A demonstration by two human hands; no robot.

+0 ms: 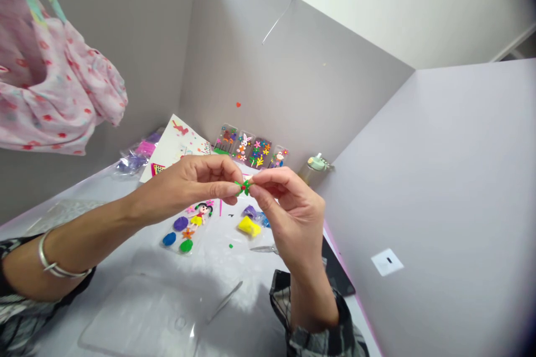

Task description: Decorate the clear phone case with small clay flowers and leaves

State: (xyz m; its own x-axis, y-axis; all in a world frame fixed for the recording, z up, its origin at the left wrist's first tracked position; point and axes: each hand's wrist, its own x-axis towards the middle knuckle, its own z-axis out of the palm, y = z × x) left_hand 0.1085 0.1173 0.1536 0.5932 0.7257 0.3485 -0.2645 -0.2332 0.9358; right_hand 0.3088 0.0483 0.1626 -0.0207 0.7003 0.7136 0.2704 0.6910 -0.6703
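Between my two hands, above the table, is a small green clay flower with a red centre. My left hand pinches its left side between thumb and forefinger. On the opposite side, the thumb and forefinger of my right hand pinch it too. Below my left hand lies a clear case bearing a clay girl figure, an orange flower and purple, blue and green clay lumps. Yellow clay and purple clay lie beneath my right hand, partly in clear wrap.
Scissors lie beside the yellow clay, and a grey pointed tool near a clear plastic sheet. Decorated cases lean against the back wall by a bottle. A pink cloth bag hangs at left.
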